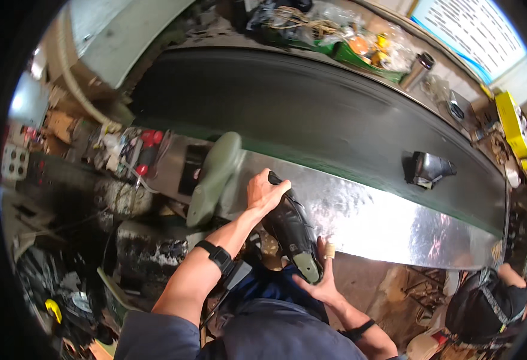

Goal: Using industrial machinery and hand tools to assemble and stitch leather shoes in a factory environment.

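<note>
Both grips clamped on the black shoe upper [291,223]. Left grip [267,192] has the far end, fingers wrapped over the dark tip; right grip [318,283] cups the near end, a tan piece [329,249] at one fingertip. Green last [305,266] shows in the opening by the right grip. The upper is held aslant in front of the worker's body, over the near edge of the metal tabletop [344,210]; from where I'm standing, can't tell if it touches that edge.

Just left of the left grip, a second last [217,174], also green, bare, lies across the tabletop toward its left end. Black flat piece [194,170] beside it, further left. Red-handled tools [149,144] sit around the tabletop's left end.

Black belt [311,114] runs along the tabletop's far edge. One more dark upper [429,169] on it, toward the right end, well apart from both grips. Shelf beyond the belt: steel flask [418,71], green tray [359,59] of mixed bits.
</note>
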Tool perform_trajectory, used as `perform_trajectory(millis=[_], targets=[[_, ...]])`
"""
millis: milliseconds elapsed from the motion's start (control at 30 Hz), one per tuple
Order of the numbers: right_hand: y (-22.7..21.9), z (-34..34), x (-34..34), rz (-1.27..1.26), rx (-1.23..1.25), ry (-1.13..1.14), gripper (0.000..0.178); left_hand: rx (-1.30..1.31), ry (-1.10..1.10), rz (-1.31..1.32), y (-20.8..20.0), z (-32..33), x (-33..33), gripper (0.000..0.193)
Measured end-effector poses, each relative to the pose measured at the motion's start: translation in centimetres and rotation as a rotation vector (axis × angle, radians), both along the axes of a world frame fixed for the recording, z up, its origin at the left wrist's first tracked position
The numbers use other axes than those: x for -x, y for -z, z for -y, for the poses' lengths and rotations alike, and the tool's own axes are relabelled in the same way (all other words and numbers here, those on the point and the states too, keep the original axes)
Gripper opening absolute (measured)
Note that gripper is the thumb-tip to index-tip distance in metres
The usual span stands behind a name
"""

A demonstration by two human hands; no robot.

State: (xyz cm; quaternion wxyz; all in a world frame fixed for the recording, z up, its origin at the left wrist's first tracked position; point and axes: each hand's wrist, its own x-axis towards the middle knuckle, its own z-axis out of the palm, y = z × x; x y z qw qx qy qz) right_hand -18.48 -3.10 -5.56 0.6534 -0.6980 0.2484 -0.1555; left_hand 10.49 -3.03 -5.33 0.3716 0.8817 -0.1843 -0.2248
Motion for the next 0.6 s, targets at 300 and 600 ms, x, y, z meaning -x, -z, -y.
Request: perform_trajectory(millis=[300,600], targets=[[-12.5,-1.5,-11.0,-0.452,-0.501,-0.267,0.077,0.608,-0.328,0.007,-12.0,-17.5,1.8,0.028],[-16.2,-25.6,-19.4,0.015,-0.352,-0.79,0.05,0.928,-1.18,0.071,-21.3,-47.4,4.9,0.038]])
